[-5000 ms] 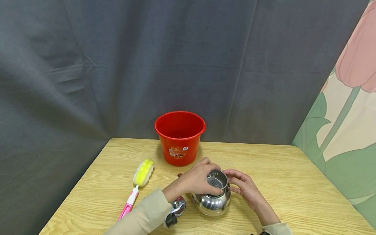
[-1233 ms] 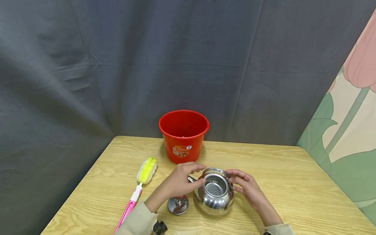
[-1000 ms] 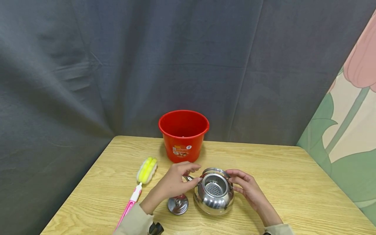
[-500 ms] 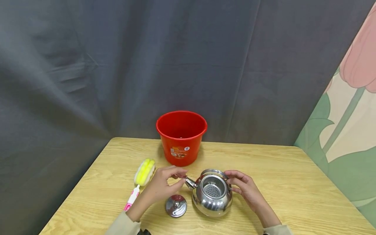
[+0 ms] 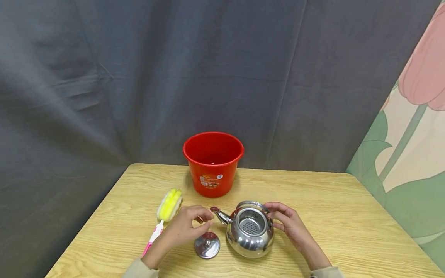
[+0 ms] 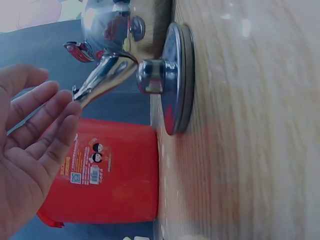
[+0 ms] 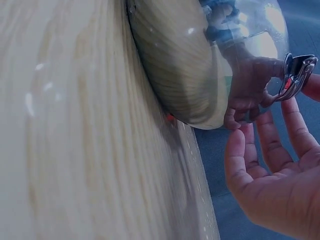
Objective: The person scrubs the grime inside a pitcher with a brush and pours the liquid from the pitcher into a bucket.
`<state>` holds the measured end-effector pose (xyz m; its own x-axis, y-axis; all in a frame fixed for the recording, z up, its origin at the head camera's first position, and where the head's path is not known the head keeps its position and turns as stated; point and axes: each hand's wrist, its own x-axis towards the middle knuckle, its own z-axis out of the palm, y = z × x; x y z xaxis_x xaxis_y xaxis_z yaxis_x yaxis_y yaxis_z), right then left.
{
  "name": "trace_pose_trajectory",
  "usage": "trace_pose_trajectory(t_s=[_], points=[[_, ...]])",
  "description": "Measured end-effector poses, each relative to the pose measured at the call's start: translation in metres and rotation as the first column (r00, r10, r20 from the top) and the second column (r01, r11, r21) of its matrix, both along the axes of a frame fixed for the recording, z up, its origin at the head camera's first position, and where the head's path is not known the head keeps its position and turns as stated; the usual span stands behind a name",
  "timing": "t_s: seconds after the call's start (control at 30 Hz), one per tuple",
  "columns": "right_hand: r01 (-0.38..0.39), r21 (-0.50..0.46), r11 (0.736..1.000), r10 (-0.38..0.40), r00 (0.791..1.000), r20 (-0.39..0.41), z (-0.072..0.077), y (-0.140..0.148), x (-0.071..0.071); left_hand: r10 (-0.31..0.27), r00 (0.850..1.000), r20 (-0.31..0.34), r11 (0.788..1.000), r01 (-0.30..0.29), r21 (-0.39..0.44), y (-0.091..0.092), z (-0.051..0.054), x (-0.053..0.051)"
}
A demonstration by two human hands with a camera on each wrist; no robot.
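A round shiny metal teapot (image 5: 249, 241) stands on the table with its top uncovered and a perforated strainer (image 5: 252, 226) inside its mouth. Its spout (image 5: 222, 217) points left, ending in a dark red tip. My right hand (image 5: 290, 226) holds the teapot at its right side; in the right wrist view thumb and fingers (image 7: 295, 122) are around the handle's bracket (image 7: 298, 75). Just left of the spout tip, my left hand (image 5: 187, 226) has loosely bent fingers with nothing between them. The metal lid (image 5: 207, 245), knob up, lies beside that hand.
A red bucket (image 5: 213, 179) stands behind the teapot. To the left lies a sponge brush (image 5: 169, 205) with a yellow and white head and a pink handle, partly hidden by my left arm. A dark curtain (image 5: 208, 77) hangs behind the wooden table (image 5: 313, 193).
My left hand has drawn away from the teapot's rim to the left, past the spout tip. The strainer sits lower in the teapot than five seconds ago. My right hand keeps its place.
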<state>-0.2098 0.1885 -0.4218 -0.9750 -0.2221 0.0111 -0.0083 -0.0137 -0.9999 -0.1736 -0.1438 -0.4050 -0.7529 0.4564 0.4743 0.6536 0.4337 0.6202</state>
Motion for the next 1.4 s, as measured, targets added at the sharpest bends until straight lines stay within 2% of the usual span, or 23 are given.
trace_pose_trajectory(t_s=[0.17,0.27,0.4,0.5,0.73,0.87,1.17,1.4], points=[[0.001,-0.011,1.0,-0.001,1.0,0.006,0.001,0.0,0.001,-0.057,0.993,0.103,0.997,0.062,-0.048,-0.004,-0.002,-0.001],[-0.005,-0.014,1.0,0.005,1.0,0.005,0.001,0.0,0.001,-0.098,0.977,0.19,0.992,0.111,-0.059,-0.004,-0.003,-0.001],[-0.006,-0.009,1.0,0.006,1.0,0.002,0.0,-0.001,0.001,-0.103,0.957,0.27,0.987,0.131,-0.088,-0.005,-0.006,0.0],[-0.001,-0.001,1.0,0.001,1.0,-0.001,-0.001,-0.001,0.001,-0.09,0.955,0.283,0.985,0.127,-0.114,-0.005,-0.009,0.0],[-0.013,0.006,1.0,0.014,1.0,-0.02,0.001,0.0,0.001,-0.052,0.963,0.265,0.976,0.105,-0.19,-0.002,-0.015,-0.003],[-0.03,0.0,1.0,0.03,0.999,-0.035,0.003,0.0,0.002,-0.048,0.953,0.3,0.974,0.112,-0.198,0.0,-0.016,-0.002],[-0.014,0.003,1.0,0.014,1.0,-0.024,0.002,0.0,0.002,-0.031,0.944,0.328,0.969,0.108,-0.22,0.005,-0.016,-0.001],[-0.008,-0.002,1.0,0.008,1.0,-0.017,0.0,0.0,0.001,-0.04,0.948,0.316,0.968,0.115,-0.223,0.007,-0.017,-0.001]])
